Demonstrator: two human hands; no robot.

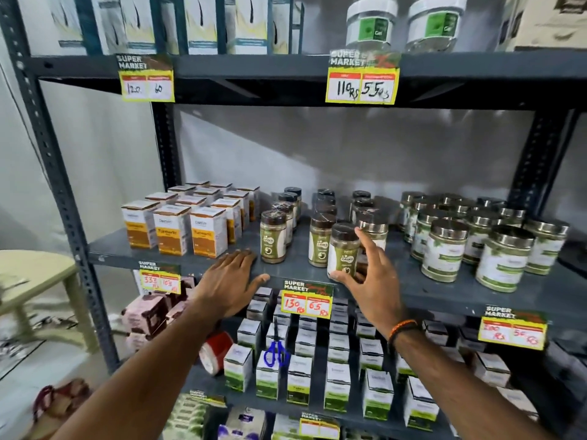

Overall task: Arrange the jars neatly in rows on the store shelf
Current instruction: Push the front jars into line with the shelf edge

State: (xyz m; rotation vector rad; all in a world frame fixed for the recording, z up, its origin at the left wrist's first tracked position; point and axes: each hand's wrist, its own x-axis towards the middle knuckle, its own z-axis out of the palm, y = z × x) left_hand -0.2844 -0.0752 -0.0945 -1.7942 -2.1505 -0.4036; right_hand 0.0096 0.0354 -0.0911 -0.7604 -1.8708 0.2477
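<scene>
Small green-labelled jars with dark lids stand in rows on the grey middle shelf [197, 260]. One row starts at a front jar [273, 236], another at a jar [321, 240] to its right. My right hand [370, 276] grips a further jar [343, 250] at the shelf's front edge, thumb under its base and fingers behind it. A metal-lidded jar [374, 230] stands just behind that hand. My left hand [233, 281] lies flat on the shelf's front edge, left of the jars, fingers spread and holding nothing.
Turmeric boxes [173, 228] fill the shelf's left part. Several larger steel-lidded jars [444, 249] crowd the right. Price tags [307, 296] hang from the shelf edges. Below are white boxes, blue scissors [276, 352] and a red tape roll [216, 352]. A stool [38, 281] stands at left.
</scene>
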